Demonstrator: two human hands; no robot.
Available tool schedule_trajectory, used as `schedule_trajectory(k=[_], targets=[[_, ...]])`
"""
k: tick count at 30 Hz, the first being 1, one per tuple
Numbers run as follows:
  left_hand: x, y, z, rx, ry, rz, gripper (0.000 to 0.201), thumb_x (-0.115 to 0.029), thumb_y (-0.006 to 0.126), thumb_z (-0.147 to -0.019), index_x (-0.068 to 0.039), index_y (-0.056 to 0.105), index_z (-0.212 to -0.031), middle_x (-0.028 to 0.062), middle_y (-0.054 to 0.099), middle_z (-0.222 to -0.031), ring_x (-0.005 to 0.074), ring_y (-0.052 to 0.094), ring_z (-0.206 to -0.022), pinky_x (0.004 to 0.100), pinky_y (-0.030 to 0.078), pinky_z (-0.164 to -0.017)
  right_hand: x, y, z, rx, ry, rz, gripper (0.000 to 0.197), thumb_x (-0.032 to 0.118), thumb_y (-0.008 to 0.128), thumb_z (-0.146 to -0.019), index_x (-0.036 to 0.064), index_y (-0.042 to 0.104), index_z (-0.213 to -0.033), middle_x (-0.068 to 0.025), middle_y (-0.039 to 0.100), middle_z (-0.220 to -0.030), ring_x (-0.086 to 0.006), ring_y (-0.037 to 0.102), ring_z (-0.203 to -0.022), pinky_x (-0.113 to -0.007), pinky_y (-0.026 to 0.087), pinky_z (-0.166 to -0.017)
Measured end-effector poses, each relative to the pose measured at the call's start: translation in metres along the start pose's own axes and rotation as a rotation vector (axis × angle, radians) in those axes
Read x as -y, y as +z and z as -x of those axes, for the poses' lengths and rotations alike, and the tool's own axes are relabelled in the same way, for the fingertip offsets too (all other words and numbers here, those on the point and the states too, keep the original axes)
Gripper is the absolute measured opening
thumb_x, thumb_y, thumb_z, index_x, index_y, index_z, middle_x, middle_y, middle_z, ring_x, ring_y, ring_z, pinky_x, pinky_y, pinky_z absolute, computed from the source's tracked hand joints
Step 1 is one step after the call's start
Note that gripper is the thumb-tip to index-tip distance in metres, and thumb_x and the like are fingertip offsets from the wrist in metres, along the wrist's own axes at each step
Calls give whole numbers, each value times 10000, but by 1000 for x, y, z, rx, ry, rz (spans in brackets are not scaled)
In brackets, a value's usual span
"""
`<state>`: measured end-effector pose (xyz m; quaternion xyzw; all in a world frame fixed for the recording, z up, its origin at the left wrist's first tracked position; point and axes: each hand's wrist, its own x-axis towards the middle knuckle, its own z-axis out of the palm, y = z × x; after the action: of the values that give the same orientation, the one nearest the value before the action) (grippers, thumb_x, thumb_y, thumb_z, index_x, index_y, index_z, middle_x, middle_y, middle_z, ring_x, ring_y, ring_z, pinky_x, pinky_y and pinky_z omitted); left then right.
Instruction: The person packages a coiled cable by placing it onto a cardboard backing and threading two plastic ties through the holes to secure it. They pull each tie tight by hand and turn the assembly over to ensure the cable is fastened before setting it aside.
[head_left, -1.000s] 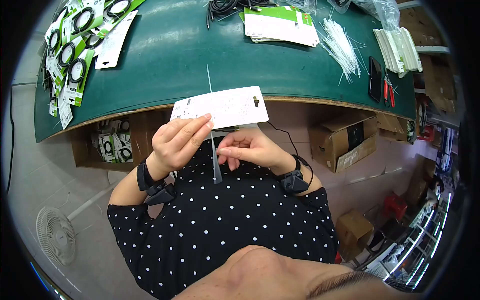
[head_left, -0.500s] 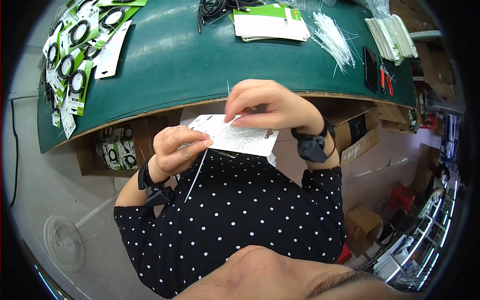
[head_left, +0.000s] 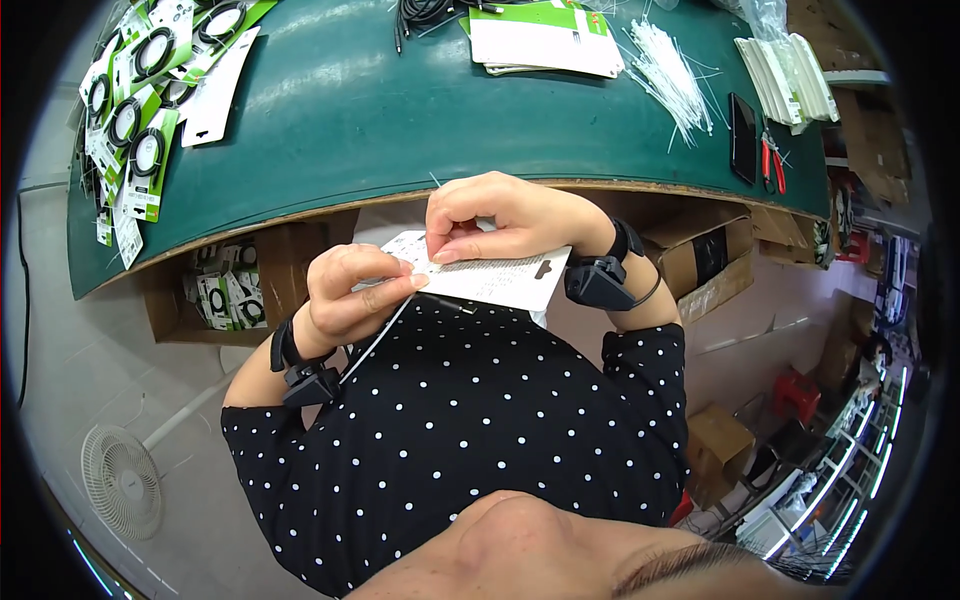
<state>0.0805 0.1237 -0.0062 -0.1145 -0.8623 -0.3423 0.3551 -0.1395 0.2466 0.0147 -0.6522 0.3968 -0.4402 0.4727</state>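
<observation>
so the left hand [head_left: 355, 290] has the white card [head_left: 505, 282] pinched near its left end, thumb on the printed face. right hand [head_left: 510, 218] is over the same card, thumb and fingertips bunched close together on it; can't tell if they've got hold of anything. card's in front of the person's belly, just off the near edge of the green table [head_left: 350, 130], hanger slot to the right. a thin white strip [head_left: 376, 342] slants down from under the left fingers. up on the table: loose zip ties [head_left: 672, 80], a phone [head_left: 742, 138] and red-handled cutters [head_left: 771, 165] beside it.
</observation>
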Motion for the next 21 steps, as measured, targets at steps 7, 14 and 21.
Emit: schedule_trajectory(k=[7,14,21], targets=[[1,1,-1,36,2,56,286,-49,797,-678,-68,754,-960,48,638,-898,191,627,-684,288,479,-565,-7,10,11,-29,77,-57,140,142,637,-941,1,632,-942,-58,607,-863,-143,565,-755,-272,454,-653],[-3,0,1,55,-75,137,292,-14,790,-691,-38,736,-978,75,630,-897,205,636,-707,294,484,-578,-8,8,23,-53,143,-89,167,174,624,-948,8,635,-950,-73,613,-849,-149,618,-745,-284,480,-652],[0,-3,-8,146,-261,383,295,-10,797,-719,-14,717,-1003,99,625,-906,210,631,-760,291,486,-616,-15,8,32,-31,293,-522,128,112,636,-941,-12,662,-950,-69,648,-906,-104,608,-741,-234,476,-620]])
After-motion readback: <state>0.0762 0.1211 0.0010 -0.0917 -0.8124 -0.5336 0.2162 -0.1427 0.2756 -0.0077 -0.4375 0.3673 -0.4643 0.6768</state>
